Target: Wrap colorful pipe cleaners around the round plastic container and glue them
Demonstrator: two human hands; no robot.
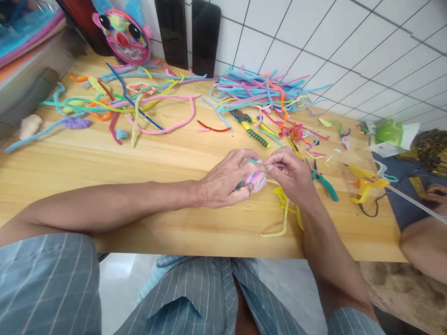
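Observation:
My left hand (228, 179) is closed around a small rounded bundle of pastel pipe cleaners (257, 181) in pink, white, lilac and teal. Its fingers cover much of the bundle. At the bundle's right side, my right hand (289, 174) pinches a purple pipe cleaner (278, 165) between thumb and forefinger. Whether that strand joins the bundle is hidden by the fingertips. Yellow pipe cleaners (284, 214) lie on the wooden table (146, 163) below my right hand. Just right of that hand rest teal-handled pliers (325, 184).
Green-and-yellow pliers (256, 132) lie beyond my hands, before a heap of blue and pink pipe cleaners (254, 93). Loose strands spread at left near a decorated face (124, 37). Two dark phones (206, 37) lean on the wall. A yellow glue gun (366, 181) and another person's arm (424, 242) are at right.

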